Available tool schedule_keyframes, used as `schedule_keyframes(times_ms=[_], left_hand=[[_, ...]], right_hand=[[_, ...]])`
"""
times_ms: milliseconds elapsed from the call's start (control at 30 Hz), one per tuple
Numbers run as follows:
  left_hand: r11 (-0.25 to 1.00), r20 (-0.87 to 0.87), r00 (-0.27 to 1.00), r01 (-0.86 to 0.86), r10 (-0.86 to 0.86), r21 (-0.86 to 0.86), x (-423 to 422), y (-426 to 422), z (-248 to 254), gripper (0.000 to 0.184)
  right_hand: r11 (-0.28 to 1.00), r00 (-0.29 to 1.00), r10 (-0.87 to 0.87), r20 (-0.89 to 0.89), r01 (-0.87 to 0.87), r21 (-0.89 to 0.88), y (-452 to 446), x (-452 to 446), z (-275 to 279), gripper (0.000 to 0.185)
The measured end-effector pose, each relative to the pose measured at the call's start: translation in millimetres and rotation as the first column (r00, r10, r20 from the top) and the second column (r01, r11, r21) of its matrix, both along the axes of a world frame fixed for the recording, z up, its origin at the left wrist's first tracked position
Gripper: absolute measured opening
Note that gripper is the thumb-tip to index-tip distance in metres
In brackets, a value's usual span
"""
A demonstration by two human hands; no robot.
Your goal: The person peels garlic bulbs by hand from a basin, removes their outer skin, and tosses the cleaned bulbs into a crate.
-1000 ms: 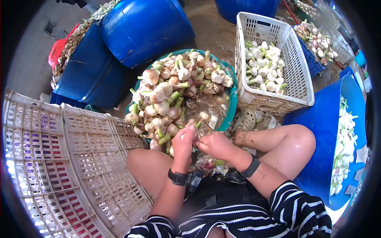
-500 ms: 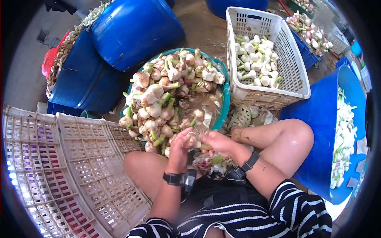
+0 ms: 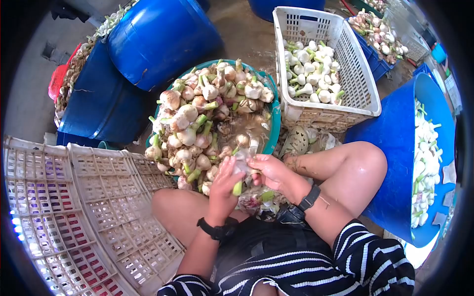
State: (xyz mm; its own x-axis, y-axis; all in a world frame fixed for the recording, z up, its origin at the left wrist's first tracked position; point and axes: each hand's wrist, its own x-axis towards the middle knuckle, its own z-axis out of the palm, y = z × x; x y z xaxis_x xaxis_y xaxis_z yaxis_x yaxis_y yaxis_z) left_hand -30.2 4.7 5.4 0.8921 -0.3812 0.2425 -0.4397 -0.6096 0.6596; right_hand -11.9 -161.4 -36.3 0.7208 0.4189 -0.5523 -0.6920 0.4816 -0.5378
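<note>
Where the two hands meet above the lap, one garlic bulb, pale and blurred, sits between them at the near edge of a green basin. Left hand: fingers closed about the bulb, its green stem jutting out below, toward the person. Right hand: thumb and fingertips drawn together at the bulb's other side; whether they grip a strip of skin cannot be told. Black band at each wrist.

Basin contents: a heap of unpeeled garlic, stems green, skins brownish, with murky water at the right. Beneath the hands: loose peelings. Beyond the basin, to the right: one white crate, soiled outside, part filled with clean white bulbs. Far right: one blue tub, holding further white bulbs. Left side: slatted crate panels, off-white. Upper left: one blue drum, tilted.
</note>
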Motion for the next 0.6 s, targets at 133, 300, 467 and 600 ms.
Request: schedule_keyframes(times_ms=[133,300,467,600], left_hand=[[0.671,-0.435,0.900,-0.343,0.034,-0.657,-2.2,0.4,-17.3,0.022],[0.192,-0.740,0.655,-0.715,-0.155,-0.673,-7.5,1.6,-13.9,0.017],[0.172,-0.836,0.547,-0.822,-0.029,-0.544,-11.2,18.5,-33.6,0.015],[-0.024,-0.852,0.520,-0.853,0.051,-0.522,-5.9,37.3,-46.7,0.019]], right_hand=[[0.996,0.946,-0.072,0.317,0.085,-0.028,-1.7,-14.2,0.3,0.017],[0.620,0.583,0.651,0.486,-0.038,-0.784,-28.2,-16.4,-1.9,0.017],[0.214,0.434,0.875,0.215,0.053,-0.975,-18.4,-21.1,-0.9,0.021],[0.001,0.321,0.947,-0.002,-0.011,-1.000,-33.0,-33.1,-9.0,0.027]])
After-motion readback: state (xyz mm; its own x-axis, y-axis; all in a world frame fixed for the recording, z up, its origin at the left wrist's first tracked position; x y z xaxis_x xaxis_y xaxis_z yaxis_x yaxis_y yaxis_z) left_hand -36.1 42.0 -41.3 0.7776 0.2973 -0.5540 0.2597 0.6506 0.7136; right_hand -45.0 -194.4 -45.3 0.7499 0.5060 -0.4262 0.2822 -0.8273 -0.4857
